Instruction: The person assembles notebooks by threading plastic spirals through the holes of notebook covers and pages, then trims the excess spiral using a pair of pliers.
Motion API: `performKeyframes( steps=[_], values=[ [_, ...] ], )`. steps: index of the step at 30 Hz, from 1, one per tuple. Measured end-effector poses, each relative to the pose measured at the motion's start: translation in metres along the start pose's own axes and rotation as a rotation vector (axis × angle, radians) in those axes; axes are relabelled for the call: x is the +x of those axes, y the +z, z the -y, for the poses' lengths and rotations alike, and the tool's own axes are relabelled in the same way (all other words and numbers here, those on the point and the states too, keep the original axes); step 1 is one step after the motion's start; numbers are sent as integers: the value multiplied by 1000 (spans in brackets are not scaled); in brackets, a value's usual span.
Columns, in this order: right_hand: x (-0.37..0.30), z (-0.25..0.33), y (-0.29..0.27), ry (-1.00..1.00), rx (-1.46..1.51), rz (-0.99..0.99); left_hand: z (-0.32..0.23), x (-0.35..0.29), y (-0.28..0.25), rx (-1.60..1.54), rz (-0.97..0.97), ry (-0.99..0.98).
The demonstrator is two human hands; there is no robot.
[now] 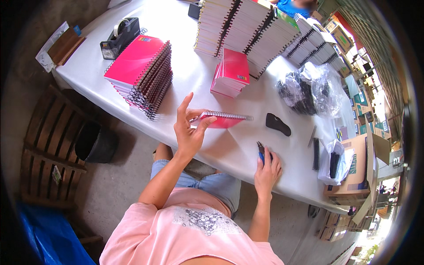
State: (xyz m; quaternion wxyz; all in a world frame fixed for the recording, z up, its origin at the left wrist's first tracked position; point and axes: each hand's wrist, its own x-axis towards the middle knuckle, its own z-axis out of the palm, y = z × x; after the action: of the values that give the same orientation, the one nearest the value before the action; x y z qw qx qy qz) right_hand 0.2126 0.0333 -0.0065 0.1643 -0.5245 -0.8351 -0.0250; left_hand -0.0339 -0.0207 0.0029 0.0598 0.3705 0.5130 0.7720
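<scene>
Pinching a notebook [224, 122], left grip [189, 134] hovers near lettered covers [134, 60] (right grip [267, 171] holds pliers [261, 152]).

We list: pink spiral notebook [228, 123], silvery coil along far edge, held over desk [297, 170]; pliers [261, 153], dark-tipped, blue-handled, on desk, tips pointing away from us.

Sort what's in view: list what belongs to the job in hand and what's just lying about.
In the job, it seems:
notebook, in the left hand
pliers, in the right hand
notebook stack

Probably just lying about:
tape dispenser
bin
blue sheet
</scene>
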Motion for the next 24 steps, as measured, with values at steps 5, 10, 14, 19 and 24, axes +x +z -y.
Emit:
performKeyframes(
  steps=[5,10,14,19,24],
  values=[
    [13,70,-54,-89,816,-20,-9,2,-3,222,25,373],
    [24,109,-75,-297,794,-102,-17,4,-2,340,19,452],
    [26,115,-69,-346,740,-113,-23,4,-1,334,41,472],
    [23,109,-65,-338,853,35,-16,2,1,269,-59,515],
    [20,102,-61,33,1475,571,-15,-2,3,200,-8,502]
  ],
)
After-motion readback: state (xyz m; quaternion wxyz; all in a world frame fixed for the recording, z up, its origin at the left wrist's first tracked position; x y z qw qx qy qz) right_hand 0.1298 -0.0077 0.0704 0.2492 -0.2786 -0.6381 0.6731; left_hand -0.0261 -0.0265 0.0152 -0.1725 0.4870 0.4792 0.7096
